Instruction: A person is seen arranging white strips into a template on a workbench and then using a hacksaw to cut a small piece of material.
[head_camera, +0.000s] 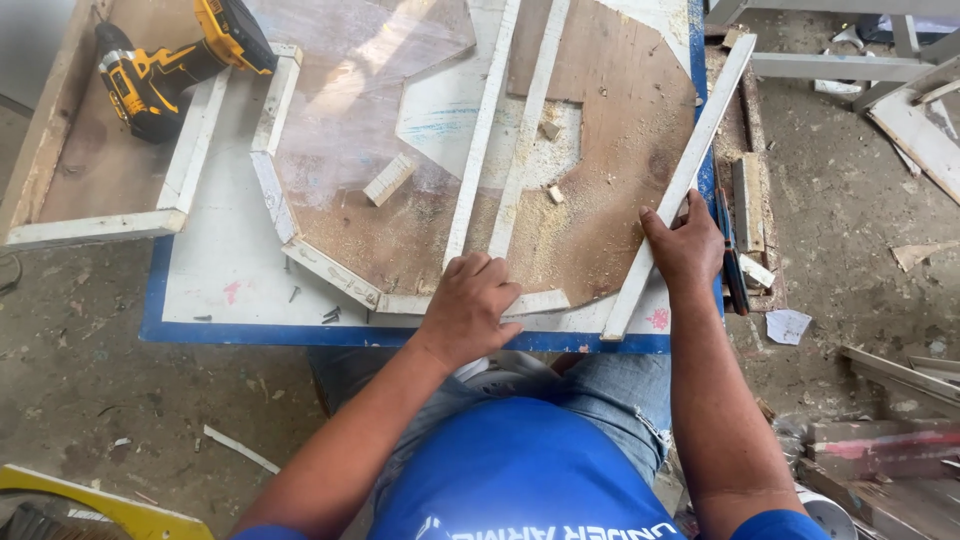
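Right hand (686, 243) gripped the long white wooden strip (684, 178) — angled up and away rightward; left hand (470, 303) pressed flat, fingers curled, holding nothing.

Bright daylight, sharp; edges maybe warped.

I see a long, thin white-painted wooden strip (686, 178) lying diagonally along the right edge of the brown, sawdust-covered plywood panel (610, 150), running from the upper right down to the near edge of the counter. Two similar narrow white wooden slats (500, 130) lie side by side across the panel's middle, nearly upright in view, their lower ends reaching the white edging strip (400, 300) along the panel's near rim.
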